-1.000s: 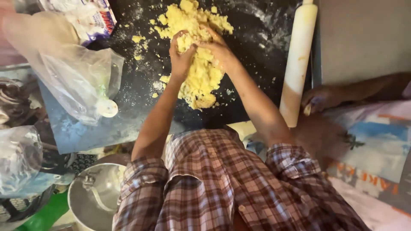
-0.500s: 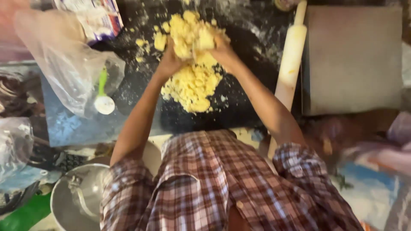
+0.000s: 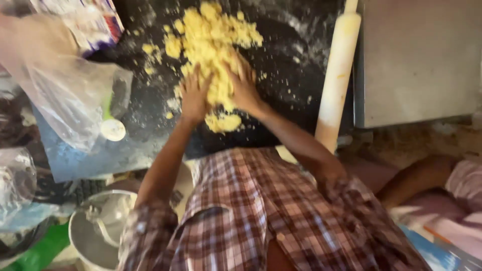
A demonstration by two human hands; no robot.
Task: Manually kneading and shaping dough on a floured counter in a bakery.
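Both grips lie open and flat: my left hand [image 3: 195, 95] and my right hand [image 3: 244, 83] press palms down, fingers spread, into the crumbly yellow dough [image 3: 213, 47], closing around nothing. That dough sits heaped in the middle of the dark desk [image 3: 281, 85], with the bulk of it beyond my fingertips and a small clump just under my wrists; loose crumbs are scattered to its left and right.

My checked shirt [image 3: 261, 216] fills the lower middle of the view. A grey metal slab [image 3: 419, 60] lies to the right of the dark surface. On the left slumps a clear plastic bag [image 3: 65, 95], with a printed packet [image 3: 95, 20] behind it near the top edge. Low on the left is a round metal bowl [image 3: 98, 236], blurred, so I cannot tell what is inside. A pale rolling pin [image 3: 336, 80] lies lengthwise between the dough and the slab, well apart from my right hand. Smallest, a little white round scoop [image 3: 113, 129] with a green handle rests at the bag's lower edge.
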